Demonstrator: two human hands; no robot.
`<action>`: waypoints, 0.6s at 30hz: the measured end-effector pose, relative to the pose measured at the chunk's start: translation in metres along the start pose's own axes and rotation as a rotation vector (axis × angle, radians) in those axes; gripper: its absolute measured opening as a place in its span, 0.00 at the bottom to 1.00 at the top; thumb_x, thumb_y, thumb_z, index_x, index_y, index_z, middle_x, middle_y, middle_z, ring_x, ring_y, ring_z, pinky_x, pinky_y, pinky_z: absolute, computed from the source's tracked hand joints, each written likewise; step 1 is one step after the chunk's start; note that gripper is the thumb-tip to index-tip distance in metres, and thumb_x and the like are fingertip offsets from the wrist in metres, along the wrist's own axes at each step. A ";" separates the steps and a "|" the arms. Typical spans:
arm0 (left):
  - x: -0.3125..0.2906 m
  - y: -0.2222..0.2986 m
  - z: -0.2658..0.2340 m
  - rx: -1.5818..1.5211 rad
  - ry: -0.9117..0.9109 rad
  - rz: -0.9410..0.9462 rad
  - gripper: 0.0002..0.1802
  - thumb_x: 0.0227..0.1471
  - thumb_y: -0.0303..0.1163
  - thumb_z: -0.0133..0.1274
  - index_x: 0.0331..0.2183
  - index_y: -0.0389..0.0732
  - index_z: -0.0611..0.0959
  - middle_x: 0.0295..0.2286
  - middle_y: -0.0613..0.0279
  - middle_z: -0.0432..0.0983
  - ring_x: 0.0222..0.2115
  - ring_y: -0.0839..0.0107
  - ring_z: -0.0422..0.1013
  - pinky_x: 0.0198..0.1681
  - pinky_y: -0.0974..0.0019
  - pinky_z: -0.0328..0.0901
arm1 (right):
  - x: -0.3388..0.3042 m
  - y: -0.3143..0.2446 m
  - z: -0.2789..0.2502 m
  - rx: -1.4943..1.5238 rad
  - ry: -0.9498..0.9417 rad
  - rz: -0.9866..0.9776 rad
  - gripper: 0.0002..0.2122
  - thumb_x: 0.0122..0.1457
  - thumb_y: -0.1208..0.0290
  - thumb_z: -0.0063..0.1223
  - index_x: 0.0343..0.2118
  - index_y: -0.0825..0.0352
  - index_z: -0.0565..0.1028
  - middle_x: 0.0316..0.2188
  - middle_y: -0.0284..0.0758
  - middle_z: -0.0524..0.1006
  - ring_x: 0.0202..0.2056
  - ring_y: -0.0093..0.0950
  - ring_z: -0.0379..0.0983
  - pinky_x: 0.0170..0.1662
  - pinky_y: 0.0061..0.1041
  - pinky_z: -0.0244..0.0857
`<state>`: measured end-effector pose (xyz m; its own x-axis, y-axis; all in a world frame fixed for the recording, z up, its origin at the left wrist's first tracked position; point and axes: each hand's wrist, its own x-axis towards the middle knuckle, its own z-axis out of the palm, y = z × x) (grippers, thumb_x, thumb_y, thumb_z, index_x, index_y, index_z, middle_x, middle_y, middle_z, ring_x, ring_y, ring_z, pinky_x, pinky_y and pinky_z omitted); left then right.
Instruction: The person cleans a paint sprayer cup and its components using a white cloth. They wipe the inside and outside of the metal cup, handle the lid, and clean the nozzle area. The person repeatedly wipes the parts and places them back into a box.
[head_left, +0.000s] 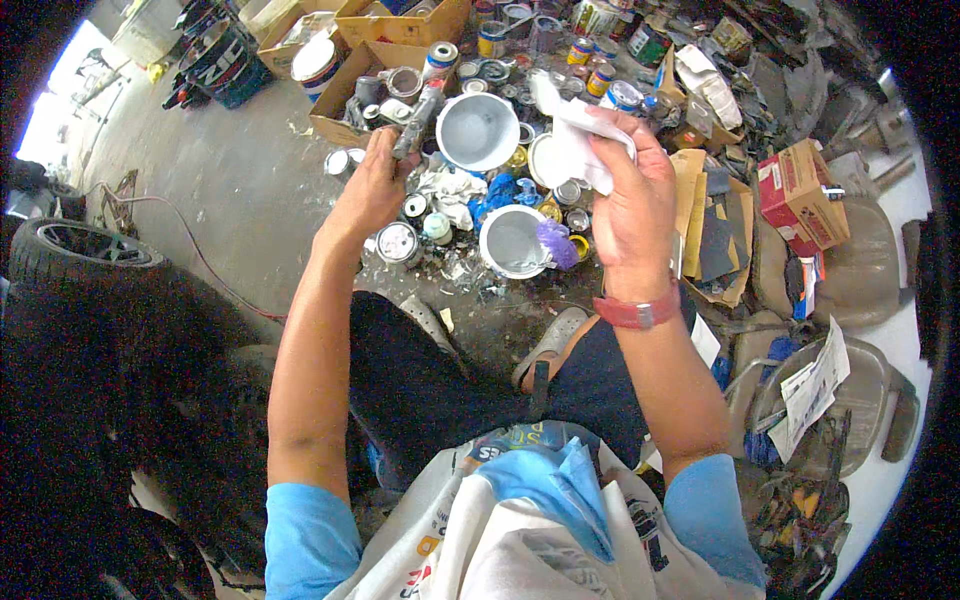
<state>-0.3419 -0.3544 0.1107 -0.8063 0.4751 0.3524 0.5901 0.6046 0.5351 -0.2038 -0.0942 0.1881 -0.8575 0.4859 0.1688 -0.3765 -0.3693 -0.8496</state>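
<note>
My left hand (pixel 378 185) is closed around a grey metal spray gun (pixel 420 120), held over the cans on the floor; its lower part is hidden by my fingers. A crumpled white rag (pixel 585 140) is pinched in my raised right hand (pixel 638 190), its loose end hanging toward the left. Between my hands stands a large white bucket (pixel 478 130) with a grey inside. Nearer to me is a smaller bucket (pixel 512 242), with a purple cloth (pixel 557 243) over its right rim. Blue cloth (pixel 502 196) and a white cloth (pixel 448 193) lie between them.
Open paint cans (pixel 397 242) and lids crowd the floor around the buckets. Cardboard boxes (pixel 375 65) stand at the far left, another box (pixel 800 195) on a chair at right. A tyre (pixel 90 250) lies left, beside a thin hose (pixel 190 230). My feet are close to the cans.
</note>
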 end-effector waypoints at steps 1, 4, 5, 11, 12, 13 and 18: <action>0.002 0.003 0.007 -0.011 0.003 0.013 0.21 0.67 0.30 0.53 0.57 0.33 0.69 0.54 0.37 0.69 0.58 0.35 0.66 0.60 0.45 0.64 | -0.001 0.002 0.000 -0.224 -0.009 -0.201 0.11 0.64 0.77 0.61 0.48 0.67 0.80 0.46 0.37 0.82 0.47 0.28 0.81 0.50 0.30 0.76; 0.008 0.005 0.027 -0.014 0.028 0.068 0.22 0.65 0.27 0.53 0.57 0.34 0.68 0.55 0.35 0.67 0.57 0.33 0.66 0.58 0.42 0.64 | -0.006 0.007 -0.003 -0.994 -0.145 -0.748 0.19 0.61 0.71 0.63 0.54 0.70 0.77 0.57 0.47 0.73 0.57 0.43 0.74 0.58 0.41 0.72; 0.006 0.005 0.034 -0.017 0.006 0.040 0.23 0.63 0.26 0.54 0.57 0.33 0.68 0.56 0.35 0.67 0.56 0.31 0.66 0.57 0.41 0.65 | -0.013 0.009 -0.005 -1.115 -0.258 -0.781 0.21 0.60 0.69 0.64 0.55 0.70 0.76 0.58 0.48 0.72 0.58 0.45 0.73 0.58 0.41 0.71; -0.001 -0.005 0.064 -0.078 -0.013 0.018 0.25 0.57 0.18 0.53 0.55 0.33 0.68 0.53 0.35 0.68 0.52 0.30 0.69 0.51 0.38 0.68 | -0.007 0.033 -0.020 -1.598 -0.750 -0.606 0.29 0.56 0.57 0.69 0.56 0.70 0.75 0.59 0.46 0.70 0.57 0.43 0.73 0.51 0.42 0.74; -0.001 -0.007 0.067 -0.049 -0.039 0.019 0.25 0.56 0.17 0.53 0.55 0.33 0.68 0.53 0.35 0.69 0.51 0.30 0.69 0.51 0.38 0.68 | 0.000 0.038 -0.021 -1.678 -0.824 -0.554 0.28 0.56 0.57 0.69 0.55 0.70 0.76 0.59 0.45 0.70 0.56 0.43 0.73 0.50 0.42 0.75; -0.001 -0.008 0.070 -0.024 -0.054 0.024 0.26 0.54 0.17 0.53 0.55 0.33 0.69 0.52 0.36 0.69 0.50 0.30 0.70 0.50 0.38 0.68 | 0.007 0.043 -0.022 -1.764 -0.896 -0.470 0.28 0.56 0.57 0.69 0.54 0.71 0.77 0.58 0.45 0.71 0.56 0.43 0.74 0.50 0.42 0.75; 0.002 -0.010 0.082 -0.062 -0.009 0.158 0.22 0.56 0.16 0.53 0.52 0.32 0.68 0.55 0.33 0.67 0.51 0.28 0.69 0.51 0.38 0.69 | 0.039 0.069 -0.016 -2.130 -1.145 -0.120 0.27 0.51 0.45 0.72 0.35 0.71 0.85 0.39 0.46 0.84 0.41 0.44 0.83 0.43 0.42 0.78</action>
<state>-0.3459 -0.3078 0.0432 -0.7034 0.5668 0.4289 0.7053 0.4816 0.5202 -0.2576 -0.0877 0.1285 -0.9162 -0.2708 -0.2954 -0.3281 0.9301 0.1650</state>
